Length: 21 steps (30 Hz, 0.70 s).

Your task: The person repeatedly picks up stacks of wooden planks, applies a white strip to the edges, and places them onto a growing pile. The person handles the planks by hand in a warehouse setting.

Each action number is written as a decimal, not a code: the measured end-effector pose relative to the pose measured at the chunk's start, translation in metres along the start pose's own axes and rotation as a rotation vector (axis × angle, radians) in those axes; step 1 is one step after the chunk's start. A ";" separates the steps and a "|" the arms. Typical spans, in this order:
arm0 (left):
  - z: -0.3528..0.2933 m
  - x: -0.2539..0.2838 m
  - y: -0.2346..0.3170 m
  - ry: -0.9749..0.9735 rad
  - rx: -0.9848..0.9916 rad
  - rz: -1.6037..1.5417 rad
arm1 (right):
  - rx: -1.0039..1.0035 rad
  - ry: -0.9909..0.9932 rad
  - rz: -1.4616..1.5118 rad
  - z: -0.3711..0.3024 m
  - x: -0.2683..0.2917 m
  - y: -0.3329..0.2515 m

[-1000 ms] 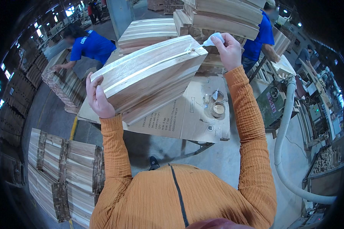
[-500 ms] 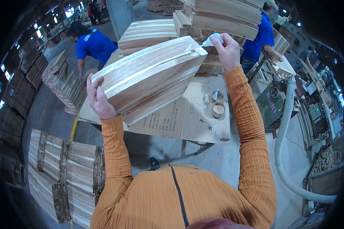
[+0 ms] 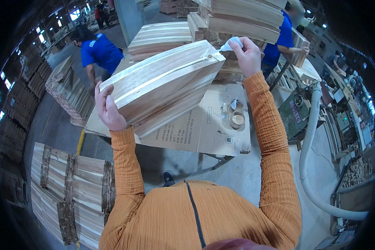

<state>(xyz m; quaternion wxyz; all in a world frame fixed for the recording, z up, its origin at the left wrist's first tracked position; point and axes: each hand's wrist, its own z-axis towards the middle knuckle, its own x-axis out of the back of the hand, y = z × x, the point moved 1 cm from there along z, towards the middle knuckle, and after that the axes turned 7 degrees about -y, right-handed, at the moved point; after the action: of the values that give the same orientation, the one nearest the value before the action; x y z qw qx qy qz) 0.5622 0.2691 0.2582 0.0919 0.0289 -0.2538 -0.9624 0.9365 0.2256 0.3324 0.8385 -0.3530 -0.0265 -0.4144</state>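
My left hand (image 3: 108, 109) grips the left end of a stack of pale wooden boards (image 3: 166, 93), its fingers over the top edge. The boards are tilted, their right end raised. Pinched in my right hand (image 3: 247, 56) is a small white squeeze bottle (image 3: 230, 44) with a narrow nozzle. Its tip meets the boards' upper edge at the far right corner, beside a knot or chipped spot in the wood. Under the boards lies a flat cardboard sheet (image 3: 196, 133) on the table. A round glue-stained container (image 3: 237, 120) sits on the cardboard, with another nozzle-like white piece beside it.
More wooden boards (image 3: 241, 23) are piled behind the table. Strapped-looking board stacks (image 3: 71, 183) stand at lower left. A person in blue (image 3: 99, 52) bends at the left; another (image 3: 279, 41) handles wood at the right. A grey hose (image 3: 306, 166) curves down by a green machine (image 3: 293, 114).
My hands, the boards and the bottle stay nearly still, the nozzle shifting very slightly left. The person at right has straightened a wooden piece upright; the one at left has shifted slightly.
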 end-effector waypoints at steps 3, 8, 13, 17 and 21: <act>-0.001 0.000 0.001 0.001 -0.001 -0.012 | 0.010 -0.002 0.025 0.000 -0.002 -0.002; -0.001 -0.002 0.003 0.011 0.040 -0.073 | 0.009 -0.013 0.002 0.000 -0.002 -0.006; -0.001 -0.001 0.000 0.010 0.009 -0.050 | 0.037 0.014 0.006 0.000 0.000 -0.001; -0.002 0.000 0.001 0.003 0.007 -0.027 | 0.005 0.005 -0.008 -0.002 0.002 0.001; -0.002 0.001 0.000 0.006 0.000 -0.024 | -0.003 0.005 0.040 -0.003 0.002 0.002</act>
<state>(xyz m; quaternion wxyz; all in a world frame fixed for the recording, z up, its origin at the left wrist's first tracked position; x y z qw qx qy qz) 0.5616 0.2683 0.2564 0.0810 0.0347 -0.2534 -0.9633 0.9388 0.2233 0.3293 0.8461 -0.3535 -0.0167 -0.3986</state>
